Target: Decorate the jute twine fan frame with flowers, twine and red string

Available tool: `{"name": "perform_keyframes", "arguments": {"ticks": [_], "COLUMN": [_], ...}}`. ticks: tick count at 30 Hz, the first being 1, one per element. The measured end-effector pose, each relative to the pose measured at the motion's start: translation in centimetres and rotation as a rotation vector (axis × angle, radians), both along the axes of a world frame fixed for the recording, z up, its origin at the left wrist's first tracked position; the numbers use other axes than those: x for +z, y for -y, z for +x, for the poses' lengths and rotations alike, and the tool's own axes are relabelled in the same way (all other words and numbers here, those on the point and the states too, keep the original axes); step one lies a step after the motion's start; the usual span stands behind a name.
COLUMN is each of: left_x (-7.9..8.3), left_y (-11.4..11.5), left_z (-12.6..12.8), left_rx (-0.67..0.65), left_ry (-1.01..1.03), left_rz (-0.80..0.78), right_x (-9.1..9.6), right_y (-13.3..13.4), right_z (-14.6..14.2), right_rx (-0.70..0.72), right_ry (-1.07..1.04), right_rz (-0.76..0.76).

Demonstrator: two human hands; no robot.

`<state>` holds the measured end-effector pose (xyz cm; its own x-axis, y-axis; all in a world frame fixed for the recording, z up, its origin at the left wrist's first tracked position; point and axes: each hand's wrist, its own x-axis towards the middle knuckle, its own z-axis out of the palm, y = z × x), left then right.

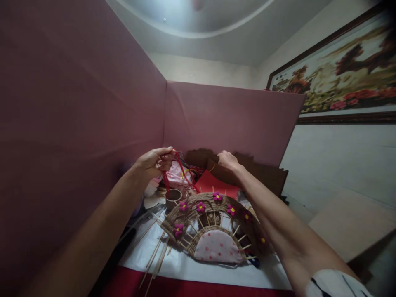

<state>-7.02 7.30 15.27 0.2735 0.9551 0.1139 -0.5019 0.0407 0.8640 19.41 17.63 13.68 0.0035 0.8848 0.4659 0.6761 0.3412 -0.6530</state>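
Observation:
My left hand (158,160) is raised at the back left, thumb and fingers pinched on red yarn (180,162) that hangs down in loops. My right hand (228,160) is closed in front of the brown cardboard; what its fingers hold, if anything, is hidden. A short yellow strand (212,168) shows just to its left. Between my forearms stands a fan-shaped woven piece (194,203) of twine over thin sticks, with magenta felt flowers (201,207) along its band. A dotted white fabric half-circle (219,246) fills its lower middle.
A small round container (173,195) stands left of the fan piece. Loose thin sticks (156,252) lie on the white sheet (136,260). Behind are dotted fabric (178,175), a red sheet (213,184) and cardboard (262,175). Pink panels (229,119) rise at the left and back.

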Motion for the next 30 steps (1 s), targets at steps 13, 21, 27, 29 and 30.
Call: {"name": "perform_keyframes", "arguments": {"ticks": [13, 21, 27, 29, 30], "left_x": [-3.0, -6.7, -9.3, -9.7, -9.8], "left_y": [2.7, 4.7, 4.4, 4.3, 4.3], "left_z": [2.3, 2.8, 2.3, 2.1, 2.1], "left_rx": [-0.091, 0.020, -0.044, -0.009, 0.039], "left_ry": [-0.016, -0.231, -0.357, -0.386, -0.380], "left_rz": [0.054, 0.144, 0.204, 0.249, 0.274], "right_x": [-3.9, -6.7, -7.4, -7.7, -7.8], "right_y": [9.6, 9.7, 11.1, 11.6, 11.8], "right_z": [-6.8, -4.5, -4.4, -4.4, -4.4], "right_rx": [0.699, 0.423, 0.427, 0.454, 0.466], "right_ry": [-0.152, -0.356, -0.522, -0.557, -0.562], "right_rz": [-0.111, 0.045, 0.103, 0.111, 0.126]}}
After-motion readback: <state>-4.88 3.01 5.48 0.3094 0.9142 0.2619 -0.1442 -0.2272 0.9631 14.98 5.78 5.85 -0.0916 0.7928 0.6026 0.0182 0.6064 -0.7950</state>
